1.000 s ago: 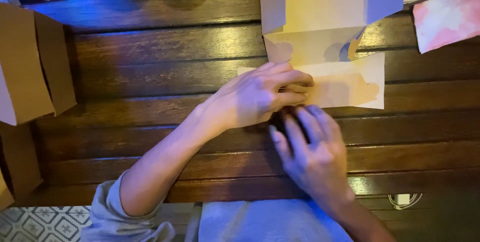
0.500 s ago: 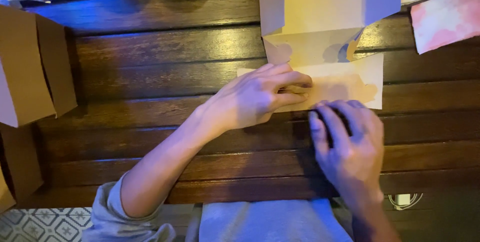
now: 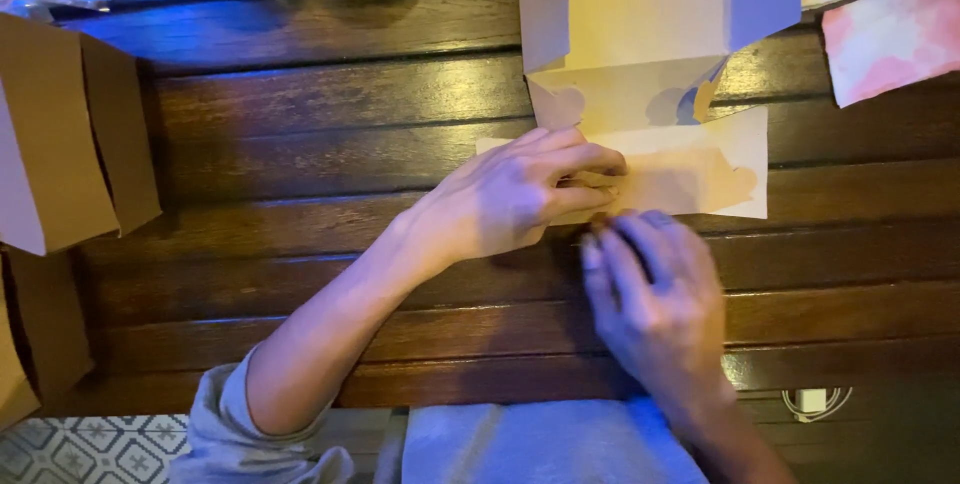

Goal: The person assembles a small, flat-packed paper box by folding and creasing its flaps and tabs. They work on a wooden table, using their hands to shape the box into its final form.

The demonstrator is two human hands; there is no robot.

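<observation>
Left hand (image 3: pixel 510 199): mid-frame, fingers curled, pressing the flat tan cardboard box blank (image 3: pixel 690 169) onto the dark wooden slat table (image 3: pixel 300 134).
Right hand (image 3: pixel 655 294): lower right, blurred, fingers loosely spread at the blank's lower edge; grip unclear.

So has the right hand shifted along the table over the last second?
Yes. The right hand slid right along the folded cardboard flap, then came back left, ending beside the left hand, which kept pressing the flap.

The right hand (image 3: pixel 655 299) was smeared by motion, so its grip could not be read. The left hand (image 3: pixel 515 194) covered the near left corner of the flat cardboard box (image 3: pixel 690 159), whose top ran off the upper edge. Brown cardboard pieces (image 3: pixel 60 134) were cut by the left edge.
</observation>
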